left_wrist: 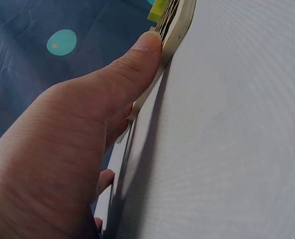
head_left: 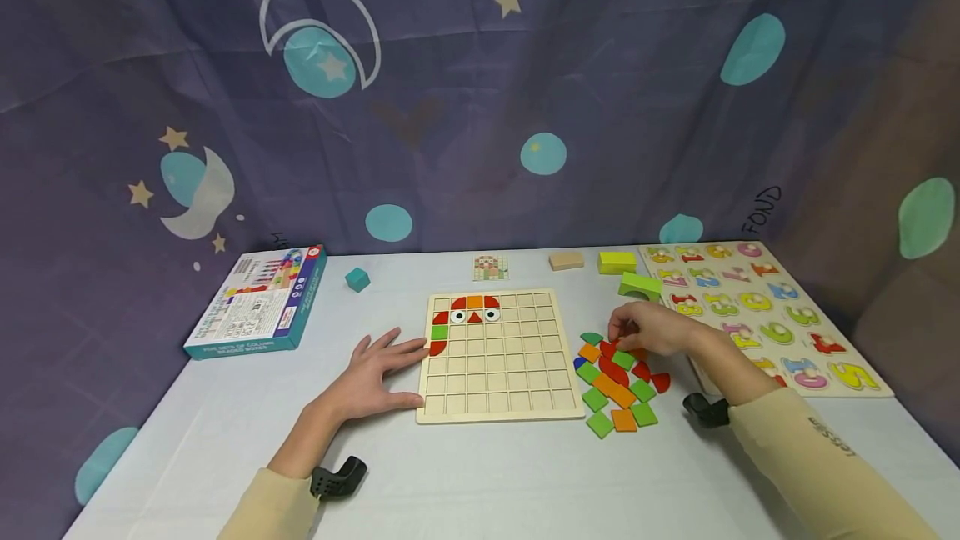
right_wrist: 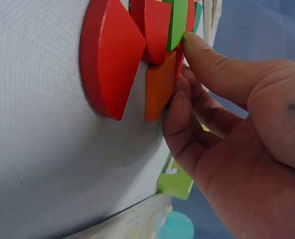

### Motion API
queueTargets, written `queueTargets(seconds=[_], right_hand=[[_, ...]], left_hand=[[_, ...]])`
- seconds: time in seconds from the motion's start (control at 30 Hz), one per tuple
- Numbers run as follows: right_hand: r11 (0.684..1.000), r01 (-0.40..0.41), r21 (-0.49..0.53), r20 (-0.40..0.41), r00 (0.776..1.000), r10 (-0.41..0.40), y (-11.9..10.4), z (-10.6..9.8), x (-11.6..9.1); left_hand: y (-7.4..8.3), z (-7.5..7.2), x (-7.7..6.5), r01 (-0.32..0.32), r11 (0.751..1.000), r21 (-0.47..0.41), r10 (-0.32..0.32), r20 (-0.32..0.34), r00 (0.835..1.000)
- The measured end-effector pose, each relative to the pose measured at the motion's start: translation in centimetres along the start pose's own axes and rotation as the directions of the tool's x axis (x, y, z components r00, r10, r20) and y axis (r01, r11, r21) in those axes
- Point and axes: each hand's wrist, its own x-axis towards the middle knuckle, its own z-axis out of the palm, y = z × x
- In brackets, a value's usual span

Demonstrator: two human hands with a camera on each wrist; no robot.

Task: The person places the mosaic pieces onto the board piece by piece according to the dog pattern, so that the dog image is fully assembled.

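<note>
My left hand (head_left: pixel 367 377) spreads its fingers along the left edge of a wooden grid board (head_left: pixel 498 361); in the left wrist view the thumb (left_wrist: pixel 145 47) presses on its rim. In the board's upper left cells lie red quarter-round pieces (head_left: pixel 437 348), an orange square (head_left: pixel 475 302), a green square (head_left: pixel 439 331), a small red triangle (head_left: pixel 474 317) and two eye pieces (head_left: pixel 492 315). My right hand (head_left: pixel 656 327) is at the far side of a loose pile, its curled fingers and thumb pinching a red piece (right_wrist: pixel 179 62), mostly hidden. Beside it lie an orange piece (right_wrist: pixel 159 87) and a red quarter-round piece (right_wrist: pixel 112 59).
Green squares (head_left: pixel 600 424) and orange squares (head_left: pixel 624 420) lie right of the board. A pattern card (head_left: pixel 491 267), a teal block (head_left: pixel 357 279), a wooden block (head_left: pixel 566 261) and green blocks (head_left: pixel 617 262) stand behind. A box (head_left: pixel 258 298) is left, a number puzzle (head_left: pixel 757 323) right.
</note>
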Motion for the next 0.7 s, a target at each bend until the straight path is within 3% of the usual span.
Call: queueTargets(seconds=[0.7], right_hand=[[0.999,-0.014,-0.034,0.015,1.0,0.015,0.02,-0.44,-1.0]], left_hand=[[0.18,-0.03,-0.01,-0.011,1.0,0.022,0.011,-0.008,1.0]])
